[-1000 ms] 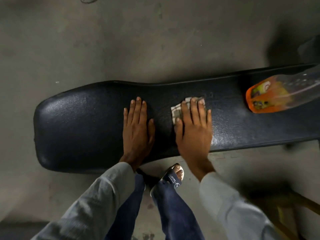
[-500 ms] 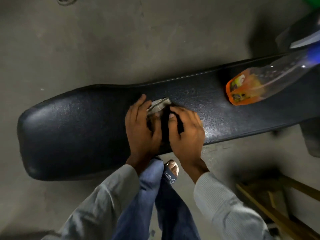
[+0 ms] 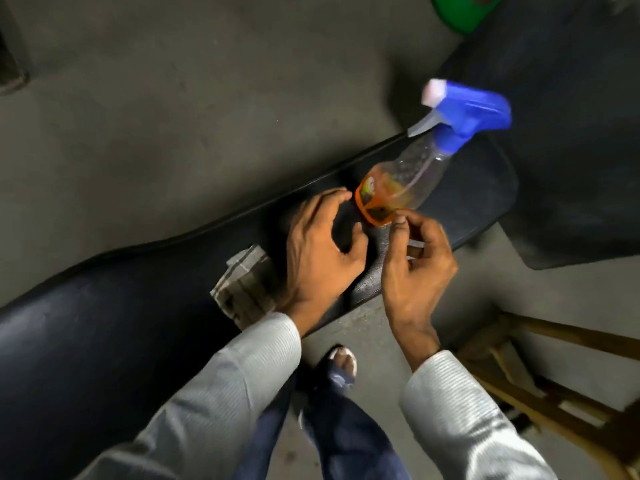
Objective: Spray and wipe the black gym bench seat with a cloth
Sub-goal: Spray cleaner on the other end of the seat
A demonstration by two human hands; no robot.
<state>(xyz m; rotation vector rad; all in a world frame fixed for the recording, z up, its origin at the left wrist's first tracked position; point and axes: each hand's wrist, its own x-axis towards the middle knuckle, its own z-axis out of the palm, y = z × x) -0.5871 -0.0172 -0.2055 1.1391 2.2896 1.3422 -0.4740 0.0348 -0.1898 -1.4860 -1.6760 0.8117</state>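
The long black bench seat [image 3: 114,323] runs from lower left to upper right. On it stands a clear spray bottle [image 3: 412,181] with an orange label and a blue trigger head. A folded grey cloth [image 3: 246,285] lies on the seat, just left of my left wrist, held by nothing. My left hand [image 3: 318,247] hovers over the seat with spread fingers, its fingertips close to the bottle's base. My right hand [image 3: 412,258] has curled fingers, and its fingertips are at the bottle's orange bottom edge; it holds nothing that I can see.
A second black pad [image 3: 571,161] rises at the right. A wooden frame [image 3: 554,382] stands on the concrete floor at lower right. A green object [image 3: 460,12] sits at the top edge. My sandalled foot [image 3: 341,365] is under the bench's near edge.
Both hands let go of the cloth, which now lies folded on the seat, and moved right to the spray bottle. The view swung right and the bottle's blue head came into sight.
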